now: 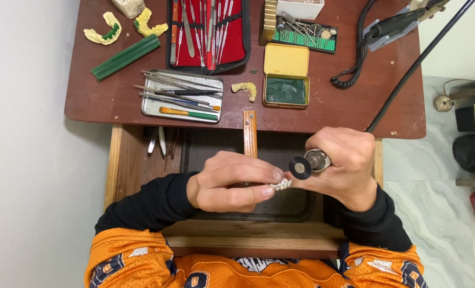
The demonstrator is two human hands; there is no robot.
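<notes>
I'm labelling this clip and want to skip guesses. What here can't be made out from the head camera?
- Small metal dental piece: mostly hidden by the left hand fingertips; its shape is unclear.
- Handpiece: body covered by the right hand; only the tip and dark disc show.
- Burs in the green holder: too small to tell apart.
- White block: cut off by the top edge.
</notes>
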